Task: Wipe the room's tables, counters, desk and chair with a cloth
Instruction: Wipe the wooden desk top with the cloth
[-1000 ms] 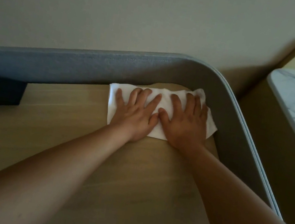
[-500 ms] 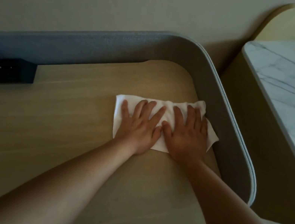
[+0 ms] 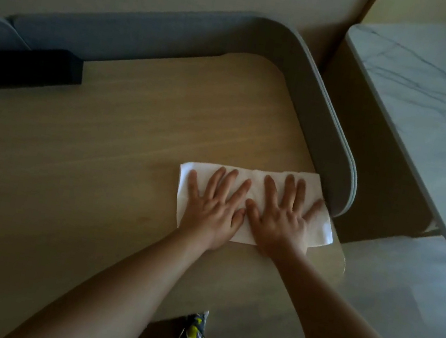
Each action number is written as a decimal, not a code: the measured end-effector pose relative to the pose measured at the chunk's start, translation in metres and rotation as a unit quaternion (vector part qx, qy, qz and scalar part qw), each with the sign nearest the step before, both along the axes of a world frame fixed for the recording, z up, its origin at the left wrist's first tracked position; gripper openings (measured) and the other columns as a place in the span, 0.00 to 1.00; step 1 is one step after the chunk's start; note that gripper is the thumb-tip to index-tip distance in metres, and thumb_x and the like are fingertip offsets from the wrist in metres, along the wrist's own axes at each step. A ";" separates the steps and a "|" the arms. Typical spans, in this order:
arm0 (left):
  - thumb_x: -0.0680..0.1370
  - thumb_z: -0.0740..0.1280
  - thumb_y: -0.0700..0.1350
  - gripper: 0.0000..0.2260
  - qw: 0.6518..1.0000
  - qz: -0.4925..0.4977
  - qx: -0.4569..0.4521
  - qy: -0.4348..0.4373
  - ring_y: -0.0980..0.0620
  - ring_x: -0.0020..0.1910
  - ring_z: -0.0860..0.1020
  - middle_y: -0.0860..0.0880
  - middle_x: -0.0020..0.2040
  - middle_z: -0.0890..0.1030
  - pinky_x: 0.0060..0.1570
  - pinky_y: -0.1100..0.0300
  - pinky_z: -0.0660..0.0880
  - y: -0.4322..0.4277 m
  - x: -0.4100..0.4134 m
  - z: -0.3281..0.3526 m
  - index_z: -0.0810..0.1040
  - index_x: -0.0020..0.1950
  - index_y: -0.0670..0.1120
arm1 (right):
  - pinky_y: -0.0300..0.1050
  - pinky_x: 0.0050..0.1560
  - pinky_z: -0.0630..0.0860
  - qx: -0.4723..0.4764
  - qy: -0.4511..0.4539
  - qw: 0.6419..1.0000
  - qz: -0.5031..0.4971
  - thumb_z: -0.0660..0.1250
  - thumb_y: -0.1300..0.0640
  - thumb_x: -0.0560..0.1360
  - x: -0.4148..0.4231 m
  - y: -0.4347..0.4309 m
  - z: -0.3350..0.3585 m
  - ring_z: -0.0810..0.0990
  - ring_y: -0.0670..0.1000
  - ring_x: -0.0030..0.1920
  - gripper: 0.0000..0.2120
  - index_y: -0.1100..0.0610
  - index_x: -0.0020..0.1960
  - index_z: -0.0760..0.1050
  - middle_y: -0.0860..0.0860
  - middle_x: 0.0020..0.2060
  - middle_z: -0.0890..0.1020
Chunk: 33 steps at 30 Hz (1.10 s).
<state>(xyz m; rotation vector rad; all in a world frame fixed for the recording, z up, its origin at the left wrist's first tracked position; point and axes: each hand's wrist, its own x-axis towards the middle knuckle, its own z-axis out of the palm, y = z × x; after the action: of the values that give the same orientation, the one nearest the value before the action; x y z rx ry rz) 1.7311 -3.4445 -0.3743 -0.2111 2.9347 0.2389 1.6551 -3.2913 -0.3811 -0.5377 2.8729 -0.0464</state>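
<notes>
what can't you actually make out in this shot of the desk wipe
Head view only:
- Middle of the white cloth: covered by the left hand and right hand, both pressed flat on it.
- Black box on the wooden desk: too dark to identify, cut by the left edge.
- Marble counter: cut by the right edge.
- Shoes: partly hidden behind the desk's front edge.

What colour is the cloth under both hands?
White, plain with no pattern. The cloth shows clearly in the head view, flat on the wooden desk.
</notes>
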 end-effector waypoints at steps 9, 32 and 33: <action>0.83 0.47 0.65 0.30 0.998 -0.018 0.027 -0.058 0.50 0.81 0.33 0.50 0.83 0.36 0.73 0.29 0.36 0.017 0.108 0.010 0.40 0.82 0.61 | 0.76 0.73 0.34 -0.025 -0.054 0.997 0.043 0.41 0.24 0.74 0.091 0.042 0.012 0.32 0.59 0.81 0.40 0.39 0.81 0.38 0.55 0.82 0.40; 0.77 0.63 0.37 0.12 0.972 0.207 -0.058 -0.098 0.45 0.59 0.76 0.49 0.55 0.76 0.53 0.50 0.74 -0.041 0.170 0.074 0.77 0.56 0.50 | 0.50 0.58 0.72 -0.004 -0.050 0.992 0.118 0.64 0.59 0.77 0.058 0.060 0.068 0.71 0.55 0.61 0.14 0.51 0.63 0.72 0.50 0.61 0.74; 0.77 0.63 0.37 0.11 0.967 0.220 -0.062 -0.108 0.45 0.59 0.75 0.49 0.55 0.76 0.52 0.51 0.74 -0.039 0.174 0.076 0.77 0.55 0.50 | 0.50 0.56 0.72 -0.040 -0.068 0.990 0.118 0.64 0.59 0.77 0.058 0.059 0.068 0.73 0.55 0.59 0.11 0.52 0.59 0.73 0.49 0.57 0.77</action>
<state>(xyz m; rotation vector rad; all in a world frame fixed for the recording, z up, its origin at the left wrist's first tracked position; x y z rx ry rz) 1.9055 -3.4839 -0.2985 -0.8534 2.6519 0.0833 1.7130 -3.2320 -0.3128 -0.8514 2.6657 -0.1529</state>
